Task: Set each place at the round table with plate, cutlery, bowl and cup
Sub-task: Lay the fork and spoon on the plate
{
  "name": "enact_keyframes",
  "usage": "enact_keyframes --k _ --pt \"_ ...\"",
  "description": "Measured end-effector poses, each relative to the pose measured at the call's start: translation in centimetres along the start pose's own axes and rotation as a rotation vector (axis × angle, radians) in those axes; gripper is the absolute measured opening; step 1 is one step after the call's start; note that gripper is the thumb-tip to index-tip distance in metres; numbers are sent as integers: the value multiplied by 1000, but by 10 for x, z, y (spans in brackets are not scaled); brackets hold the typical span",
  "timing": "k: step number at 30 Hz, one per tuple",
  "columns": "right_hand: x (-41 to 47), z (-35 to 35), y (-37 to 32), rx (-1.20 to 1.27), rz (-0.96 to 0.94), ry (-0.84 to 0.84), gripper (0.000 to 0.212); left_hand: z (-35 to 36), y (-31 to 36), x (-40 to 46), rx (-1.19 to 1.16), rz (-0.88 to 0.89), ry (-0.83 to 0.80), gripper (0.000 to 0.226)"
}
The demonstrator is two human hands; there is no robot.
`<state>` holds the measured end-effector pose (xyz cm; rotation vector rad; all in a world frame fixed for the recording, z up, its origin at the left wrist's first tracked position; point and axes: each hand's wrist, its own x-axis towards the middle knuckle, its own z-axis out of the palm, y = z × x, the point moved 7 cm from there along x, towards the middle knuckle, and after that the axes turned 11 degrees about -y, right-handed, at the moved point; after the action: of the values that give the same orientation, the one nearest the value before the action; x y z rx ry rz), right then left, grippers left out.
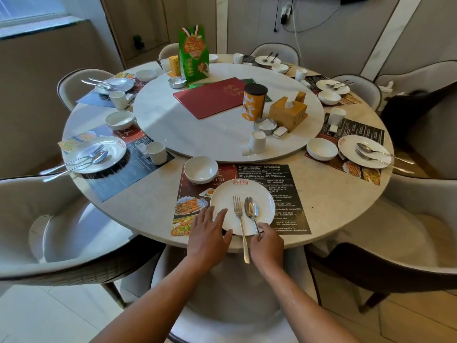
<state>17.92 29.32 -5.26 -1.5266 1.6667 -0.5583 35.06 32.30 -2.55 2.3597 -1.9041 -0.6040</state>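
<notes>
A white plate [227, 196] lies on the dark placemat [284, 184] at the near edge of the round table [153, 211]. On it lie a fork [239, 219] and a spoon [251, 209], side by side. My left hand [207, 233] rests flat on the plate's left rim, fingers straight. My right hand [267, 243] pinches the spoon's handle at the plate's near rim. A white bowl [200, 169] stands just beyond the plate. A white cup [257, 141] sits on the turntable's near edge.
Other places around the table hold plates, cutlery, bowls and cups, such as the left place [97, 153] and the right place [364, 151]. The turntable [197, 134] carries a red menu [210, 96], an orange canister [254, 101], a tissue box [288, 112] and a green package [194, 54]. Padded chairs ring the table.
</notes>
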Motion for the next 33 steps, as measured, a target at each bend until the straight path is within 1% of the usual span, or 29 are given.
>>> enact_keyframes --k 6,10,12,16,19,23,29,33 --pt "0 -5 -2 -60 -5 -22 29 -1 4 3 -12 5 -3 64" --pt "2 -15 -4 -125 6 -26 31 -4 10 6 -22 13 16 64" --pt "5 -24 -5 -166 18 -23 29 -7 15 9 -22 25 37 64" --pt "17 -50 -6 -249 24 2 30 -14 27 17 -32 47 61 63" --pt "31 -71 -11 -300 15 27 23 -21 37 25 -49 57 76 62" --pt "58 -91 -14 -338 -12 30 34 -31 53 38 -63 49 126 60" --pt "124 -108 -13 -413 -86 -77 43 -39 80 80 -52 -22 190 59" --pt "175 -116 -12 -485 -169 -186 45 -39 101 115 -31 -113 197 56"
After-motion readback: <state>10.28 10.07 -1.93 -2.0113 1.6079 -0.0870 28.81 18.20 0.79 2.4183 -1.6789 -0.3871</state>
